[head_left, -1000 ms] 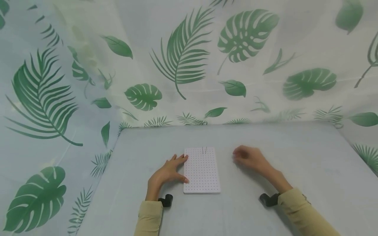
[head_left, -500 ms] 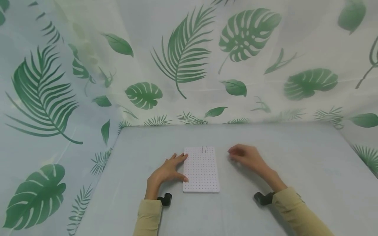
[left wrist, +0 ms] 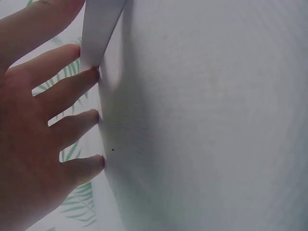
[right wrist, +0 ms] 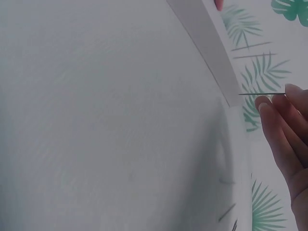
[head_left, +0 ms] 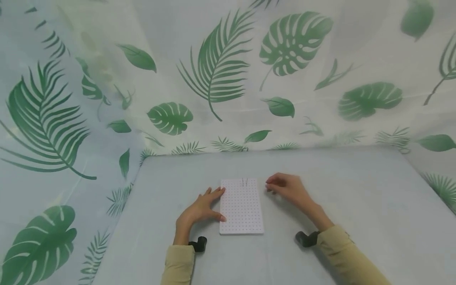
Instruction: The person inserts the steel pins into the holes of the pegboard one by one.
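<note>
A white board (head_left: 242, 209) with a grid of small dots lies on the table. Two thin needles (head_left: 244, 182) stand up from its far end; in the right wrist view the standing needles (right wrist: 252, 51) look sideways. My left hand (head_left: 199, 208) is spread at the board's left edge, thumb and a fingertip touching it. In the left wrist view the other fingers of the left hand (left wrist: 48, 110) reach down to the tabletop. To the right of the board, my right hand (head_left: 290, 190) pinches another thin needle (right wrist: 262, 94) between thumb and fingers, its tip pointing toward the board.
A few thin dark slivers (right wrist: 227, 212) lie on the table near the right hand. A tiny dark speck (left wrist: 112, 149) shows on the tabletop. Black wrist cameras (head_left: 306, 239) sit below both hands. A leaf-print curtain (head_left: 228, 79) borders the grey-white table (head_left: 356, 190).
My right hand has moved left, closer to the far right corner of the board. The left hand keeps its place at the board's edge. The head view has shifted slightly.
</note>
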`<state>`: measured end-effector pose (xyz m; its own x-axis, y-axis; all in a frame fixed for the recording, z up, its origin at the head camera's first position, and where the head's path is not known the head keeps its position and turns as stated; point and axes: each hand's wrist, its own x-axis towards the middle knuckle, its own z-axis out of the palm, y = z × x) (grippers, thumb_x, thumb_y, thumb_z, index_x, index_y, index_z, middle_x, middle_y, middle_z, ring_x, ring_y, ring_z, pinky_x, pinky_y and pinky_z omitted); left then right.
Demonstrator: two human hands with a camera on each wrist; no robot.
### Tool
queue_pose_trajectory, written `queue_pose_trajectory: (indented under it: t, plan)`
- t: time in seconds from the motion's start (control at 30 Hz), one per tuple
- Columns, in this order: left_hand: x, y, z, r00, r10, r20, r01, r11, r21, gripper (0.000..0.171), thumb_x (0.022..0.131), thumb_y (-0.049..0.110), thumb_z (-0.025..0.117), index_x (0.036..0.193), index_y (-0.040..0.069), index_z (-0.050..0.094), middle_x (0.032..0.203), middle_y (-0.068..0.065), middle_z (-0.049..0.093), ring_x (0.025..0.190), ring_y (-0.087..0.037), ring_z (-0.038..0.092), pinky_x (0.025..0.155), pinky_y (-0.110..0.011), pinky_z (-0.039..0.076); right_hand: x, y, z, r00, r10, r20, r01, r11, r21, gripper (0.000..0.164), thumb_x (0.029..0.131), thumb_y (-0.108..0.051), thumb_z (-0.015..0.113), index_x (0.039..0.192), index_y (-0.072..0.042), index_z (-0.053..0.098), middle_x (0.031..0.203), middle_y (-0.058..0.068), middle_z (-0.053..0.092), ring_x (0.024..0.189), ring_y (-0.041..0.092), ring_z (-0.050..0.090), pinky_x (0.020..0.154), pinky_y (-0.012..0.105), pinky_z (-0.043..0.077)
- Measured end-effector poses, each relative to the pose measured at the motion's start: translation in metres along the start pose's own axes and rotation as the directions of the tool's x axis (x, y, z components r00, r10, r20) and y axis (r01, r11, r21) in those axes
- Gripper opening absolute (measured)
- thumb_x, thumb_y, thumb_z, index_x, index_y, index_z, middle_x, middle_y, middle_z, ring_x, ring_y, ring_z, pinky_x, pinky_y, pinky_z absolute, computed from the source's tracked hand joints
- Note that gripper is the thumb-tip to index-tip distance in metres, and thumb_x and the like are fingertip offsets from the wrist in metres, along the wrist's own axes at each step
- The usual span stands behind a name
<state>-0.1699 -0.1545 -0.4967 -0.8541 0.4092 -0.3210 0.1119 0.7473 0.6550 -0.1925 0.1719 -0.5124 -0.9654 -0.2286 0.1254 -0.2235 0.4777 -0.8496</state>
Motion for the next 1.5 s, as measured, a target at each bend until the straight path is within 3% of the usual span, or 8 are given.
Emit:
queue_pose_trajectory:
  t: [0.27,0.43,0.6,1.0,1.5]
  plan:
    - [-0.003,-0.001,0.001,1.0,0.0,-0.007,0.0,1.0,-0.005,0.098,0.077,0.025,0.09,0.16,0.014,0.039,0.169,-0.009,0.03,0.16,-0.038,0.011,0.128,-0.062,0.007,0.01,-0.014,0.018,1.0,-0.017,0.0,0.017,0.997,0.075,0.009,0.089,-0.004,0.078,0.098,-0.002,0.075,0.089,0.012,0.078,0.079,0.022,0.077,0.068,0.029,0.064]
    - [-0.002,0.0,-0.001,1.0,0.007,-0.009,-0.007,1.0,-0.009,0.099,0.076,0.027,0.091,0.16,0.013,0.039,0.168,-0.01,0.03,0.16,-0.038,0.011,0.128,-0.062,0.006,0.016,-0.021,0.026,0.999,-0.037,-0.001,0.037,0.996,0.077,0.008,0.09,-0.005,0.077,0.098,-0.002,0.075,0.091,0.011,0.079,0.079,0.022,0.077,0.07,0.025,0.063]
    - [0.0,-0.002,-0.001,1.0,0.007,-0.002,-0.007,1.0,-0.007,0.101,0.075,0.028,0.091,0.16,0.013,0.038,0.169,-0.01,0.03,0.16,-0.038,0.01,0.128,-0.063,0.005,0.02,-0.021,0.031,1.0,-0.011,0.0,0.011,0.998,0.063,0.009,0.091,-0.006,0.077,0.099,-0.004,0.076,0.093,0.01,0.079,0.079,0.017,0.077,0.072,0.021,0.061]
    - [0.002,0.0,0.0,1.0,0.011,-0.008,-0.011,1.0,-0.007,0.1,0.076,0.028,0.091,0.16,0.012,0.039,0.168,-0.01,0.032,0.159,-0.039,0.012,0.128,-0.064,0.007,0.025,-0.025,0.041,0.999,-0.035,-0.037,0.039,0.992,0.122,0.009,0.089,-0.003,0.078,0.098,-0.002,0.077,0.093,0.013,0.079,0.079,0.019,0.078,0.073,0.023,0.063]
    - [0.002,-0.001,-0.002,1.0,0.008,-0.005,-0.008,1.0,0.0,0.1,0.076,0.027,0.091,0.16,0.012,0.039,0.168,-0.01,0.032,0.159,-0.039,0.012,0.128,-0.063,0.007,0.03,-0.025,0.051,0.999,-0.02,-0.041,0.022,0.998,0.057,0.008,0.09,-0.001,0.076,0.097,-0.001,0.075,0.091,0.013,0.079,0.078,0.019,0.077,0.071,0.024,0.063]
